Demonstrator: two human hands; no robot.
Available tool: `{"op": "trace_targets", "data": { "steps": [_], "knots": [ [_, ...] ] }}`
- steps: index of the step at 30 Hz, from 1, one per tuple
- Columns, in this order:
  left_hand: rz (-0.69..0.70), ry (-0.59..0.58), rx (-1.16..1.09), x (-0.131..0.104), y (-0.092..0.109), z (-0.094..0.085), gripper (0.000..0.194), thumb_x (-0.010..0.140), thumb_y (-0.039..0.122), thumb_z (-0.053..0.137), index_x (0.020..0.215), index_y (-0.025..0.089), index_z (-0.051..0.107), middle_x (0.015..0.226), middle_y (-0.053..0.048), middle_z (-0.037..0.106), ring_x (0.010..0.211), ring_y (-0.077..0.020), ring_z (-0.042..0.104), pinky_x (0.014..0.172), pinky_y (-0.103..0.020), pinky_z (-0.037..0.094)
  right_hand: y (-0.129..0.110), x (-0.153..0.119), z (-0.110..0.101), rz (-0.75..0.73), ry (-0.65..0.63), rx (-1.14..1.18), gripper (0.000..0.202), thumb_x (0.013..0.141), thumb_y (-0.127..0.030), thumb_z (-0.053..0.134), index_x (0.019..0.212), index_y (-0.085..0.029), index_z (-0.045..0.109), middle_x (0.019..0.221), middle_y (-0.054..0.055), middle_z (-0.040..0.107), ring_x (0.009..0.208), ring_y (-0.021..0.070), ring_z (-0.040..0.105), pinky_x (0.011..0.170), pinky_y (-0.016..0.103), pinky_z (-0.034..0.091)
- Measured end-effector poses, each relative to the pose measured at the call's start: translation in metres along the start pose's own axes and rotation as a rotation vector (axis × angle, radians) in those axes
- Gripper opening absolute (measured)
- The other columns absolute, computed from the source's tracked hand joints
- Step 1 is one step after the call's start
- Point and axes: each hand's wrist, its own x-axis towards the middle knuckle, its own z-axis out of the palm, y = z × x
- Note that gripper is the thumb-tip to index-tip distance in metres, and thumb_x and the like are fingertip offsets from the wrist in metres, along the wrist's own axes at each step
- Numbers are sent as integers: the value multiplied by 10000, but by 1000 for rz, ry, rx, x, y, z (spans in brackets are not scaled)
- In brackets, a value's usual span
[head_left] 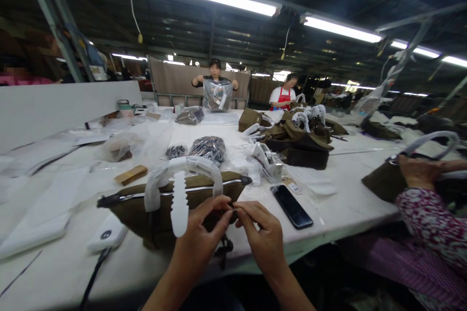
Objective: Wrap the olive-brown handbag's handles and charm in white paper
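An olive handbag [134, 211] with a silver zipper stands on the white table, its handles [153, 187] wrapped in white material. A white notched strip [179, 206] hangs at the bag's front. My left hand [204, 228] is beside the bag's right end, thumb and fingertips pinched together. Close against it, my right hand [260, 233] pinches too, the fingertips of both nearly touching. Something small and dark lies between them, too small to name. Below my fingers hangs a dark tassel-like piece [224, 248].
A black phone [292, 206] lies right of my hands, a white device [107, 233] with a cable at left. Plastic-wrapped bundles [207, 149] and piled olive bags [292, 138] sit beyond. At right, a person's hand [419, 172] holds another bag. Two people work across the table.
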Motion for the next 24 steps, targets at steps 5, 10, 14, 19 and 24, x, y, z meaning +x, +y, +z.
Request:
{"op": "trace_targets", "data": {
  "steps": [5,10,14,19,24],
  "knots": [
    [4,-2,9,-1,0,-1,230,872,305,685,1092,242,709,952,-10,749,864,-178,722,835,-290,600,2,-1,0,-50,-31,-58,191,967,-214,607,1057,-246,772,929,45,730,768,156,689,730,281,578],
    [26,8,32,1,-2,-3,218,874,288,688,1091,267,703,928,26,747,841,-134,712,829,-224,585,1,-1,1,-33,-4,-49,182,968,-214,607,1046,-236,770,907,38,726,672,130,664,658,253,561],
    [37,4,29,0,-2,-5,213,869,265,695,1081,277,703,930,40,751,835,-117,713,811,-189,576,0,-1,0,-48,-14,-57,186,967,-203,610,1055,-243,769,912,35,725,696,129,667,675,250,560],
    [80,-3,40,-1,-1,-6,215,873,252,695,1085,283,707,934,42,749,847,-119,716,824,-197,570,1,-1,1,-62,-38,-64,193,963,-191,612,1061,-247,769,916,35,728,745,139,681,703,256,570],
    [88,-6,41,0,-4,-5,189,861,244,705,1045,282,728,957,41,761,859,-122,723,840,-192,568,0,1,-1,-67,-67,-60,195,950,-171,622,1052,-240,772,929,38,740,753,137,687,712,247,577]
  ]
}}
